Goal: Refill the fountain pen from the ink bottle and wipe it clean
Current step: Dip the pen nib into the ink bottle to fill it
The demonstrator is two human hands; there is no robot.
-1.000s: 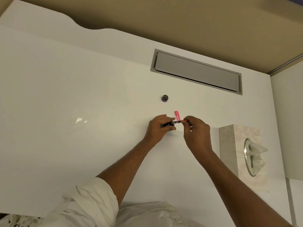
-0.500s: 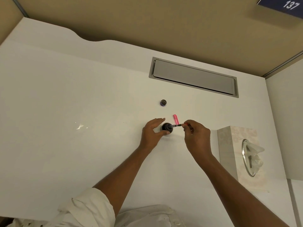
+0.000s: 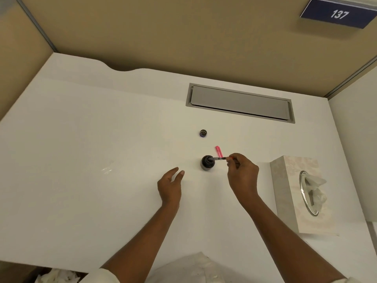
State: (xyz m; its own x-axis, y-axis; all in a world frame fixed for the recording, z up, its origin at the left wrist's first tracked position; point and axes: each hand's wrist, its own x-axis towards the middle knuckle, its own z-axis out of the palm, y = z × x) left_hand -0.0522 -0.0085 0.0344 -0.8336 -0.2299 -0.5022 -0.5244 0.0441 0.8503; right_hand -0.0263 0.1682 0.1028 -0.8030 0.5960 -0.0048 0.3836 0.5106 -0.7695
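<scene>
Your right hand [image 3: 242, 174] holds the fountain pen [image 3: 219, 158] by its rear end, the grip a pinch of thumb and fingertips. The pen's dark front end reaches left to the open mouth of the ink bottle [image 3: 207, 162], which stands upright on the white worktop [image 3: 81, 160]; how deep the nib goes cannot be seen. Your left hand [image 3: 170, 185] is to the left of the bottle and apart from it, its grip spread and holding nothing. A pink pen piece [image 3: 218, 151] lies just behind the pen. The small round bottle cap [image 3: 203, 133] sits farther back. At the right edge stands a tissue box [image 3: 289, 193] with a tissue poking out.
</scene>
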